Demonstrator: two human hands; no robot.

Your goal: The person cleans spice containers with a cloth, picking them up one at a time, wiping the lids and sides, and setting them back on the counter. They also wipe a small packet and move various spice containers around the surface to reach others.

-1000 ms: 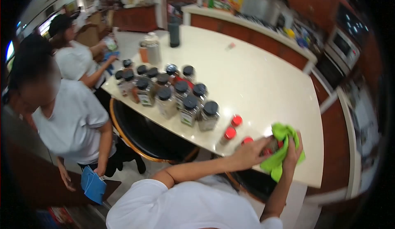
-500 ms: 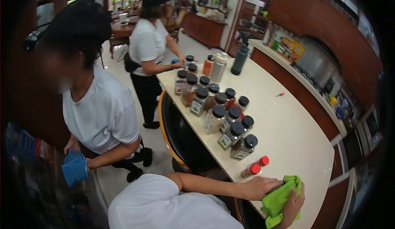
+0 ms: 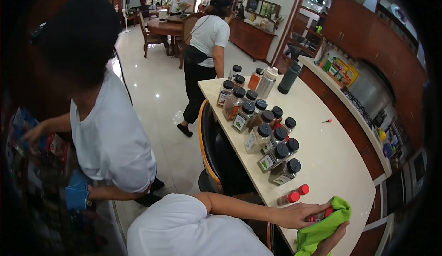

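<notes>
No text legible. Paper labels on the clear black-capped spice jars (image 3: 258, 138) on the cream surface (image 3: 322, 150) are too small and blurred to read; print on the colourful packets (image 3: 341, 70) at the back counter likewise unreadable.

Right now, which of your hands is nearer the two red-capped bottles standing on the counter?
Left. The left hand lies just below the red-capped bottles; the right hand is farther, under the green cloth.

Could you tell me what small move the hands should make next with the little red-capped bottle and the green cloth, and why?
Probably keep rubbing the small bottle with the green cloth, then stand it beside the two red-capped bottles. The left hand grips it lying sideways over the counter edge, while the right hand cups the cloth underneath, so it appears mid-wipe.
</notes>
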